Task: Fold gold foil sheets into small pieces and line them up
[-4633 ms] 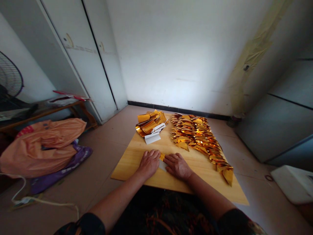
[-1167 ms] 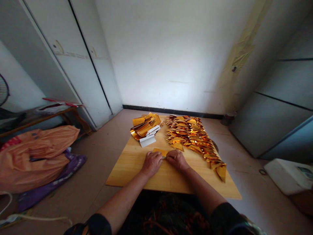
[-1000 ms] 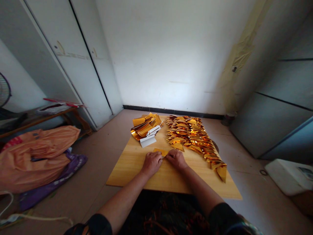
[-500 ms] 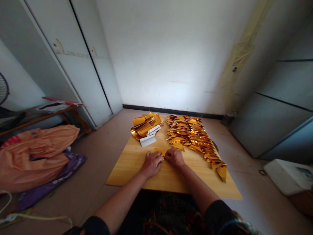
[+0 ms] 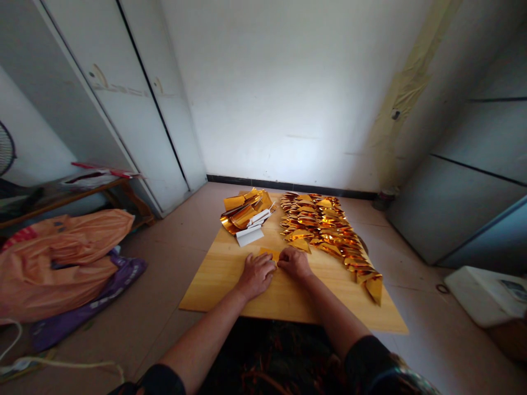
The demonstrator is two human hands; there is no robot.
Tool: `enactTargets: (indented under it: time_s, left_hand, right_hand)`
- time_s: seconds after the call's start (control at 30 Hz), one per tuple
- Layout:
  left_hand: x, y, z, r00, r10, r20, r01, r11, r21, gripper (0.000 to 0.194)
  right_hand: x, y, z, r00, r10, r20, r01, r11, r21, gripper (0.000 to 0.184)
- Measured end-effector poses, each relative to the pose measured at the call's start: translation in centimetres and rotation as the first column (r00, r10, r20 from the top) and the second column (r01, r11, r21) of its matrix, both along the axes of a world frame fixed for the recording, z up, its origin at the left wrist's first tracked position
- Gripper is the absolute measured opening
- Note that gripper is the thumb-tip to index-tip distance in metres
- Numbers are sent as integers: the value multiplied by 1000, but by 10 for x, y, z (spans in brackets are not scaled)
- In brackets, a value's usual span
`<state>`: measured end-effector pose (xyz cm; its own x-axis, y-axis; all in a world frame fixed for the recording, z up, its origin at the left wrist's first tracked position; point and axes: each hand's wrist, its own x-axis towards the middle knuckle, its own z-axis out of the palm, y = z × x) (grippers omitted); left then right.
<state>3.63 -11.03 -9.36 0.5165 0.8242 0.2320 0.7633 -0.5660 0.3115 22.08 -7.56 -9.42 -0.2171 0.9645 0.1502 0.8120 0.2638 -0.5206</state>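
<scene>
My left hand (image 5: 256, 272) and my right hand (image 5: 293, 261) lie close together on a wooden board (image 5: 230, 285), both pressing down on a small gold paper piece (image 5: 269, 253) whose far edge shows between them. Fingers of both hands are curled onto the paper. Behind the hands on the left lies a loose pile of gold and white paper sheets (image 5: 246, 215). A long row of folded gold pieces (image 5: 325, 230) runs from the back of the board down its right side.
The board rests on a tiled floor (image 5: 173, 241). An orange plastic bag (image 5: 61, 258) over a purple bag lies at the left, near a low wooden bench (image 5: 82, 189). A white cabinet (image 5: 135, 109) stands at the back left, a white box (image 5: 486, 293) at the right.
Since 4.6 s ago the hands have moved farther up the board and the paper piece has turned gold side up. In the last second my right hand shifted slightly forward on it.
</scene>
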Motion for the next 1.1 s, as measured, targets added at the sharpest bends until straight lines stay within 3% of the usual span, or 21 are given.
enactTargets:
  time_s: [0.27,0.5,0.67,0.77,1.1]
  left_hand:
    - [0,1,-3,1000,4,-9,-3,1000,18,21]
    - [5,2,1,999,32,14,-32,999,-4,16]
    - [17,8,5,987,151,53,-150,988,-31,8]
    - [17,12,4,986,157,61,-157,988,-17,12]
    - [-5,16,5,999,35,-22,-30,977,211,29]
  right_hand:
    - [6,6,-8,998,17,-54,-18,1000,-9,24]
    - [1,5,-2,999,-29,17,30,999,-39,26]
    - [5,-2,9,982,100,157,-104,994,18,26]
    - [5,-10,12,956,150,252,-169,984,57,25]
    - [-8,-26,25,930,222,293,-225,974,-26,24]
